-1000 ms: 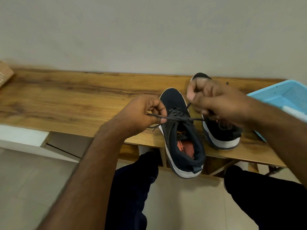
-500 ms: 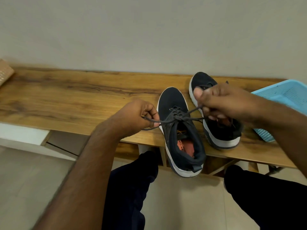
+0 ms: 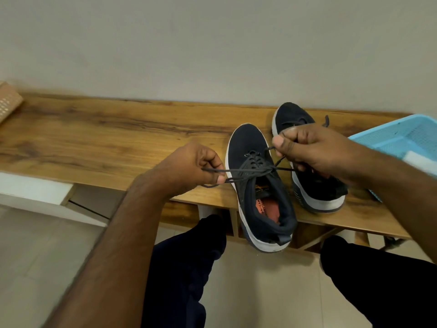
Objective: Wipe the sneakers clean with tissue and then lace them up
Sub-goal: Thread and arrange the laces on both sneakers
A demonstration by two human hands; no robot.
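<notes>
Two black sneakers with white soles stand on a wooden bench [image 3: 99, 143]. The near sneaker [image 3: 257, 185] hangs its heel over the bench's front edge and shows an orange insole. Its dark lace [image 3: 238, 172] is crossed over the tongue and stretched sideways. My left hand [image 3: 196, 166] pinches the lace's left end, left of the shoe. My right hand [image 3: 314, 150] pinches the right end, above the second sneaker [image 3: 314, 185], which it partly hides. No tissue is visible.
A light blue plastic basket [image 3: 399, 138] sits at the bench's right end, something white inside it. A woven tan object [image 3: 8, 102] pokes in at the far left. A plain wall runs behind the bench. My dark-trousered knees sit below the bench over a tiled floor.
Both hands have drawn apart, my left one leftward and my right one rightward and down, stretching the crossed lace tighter over the near sneaker. The second sneaker's toe has come into sight.
</notes>
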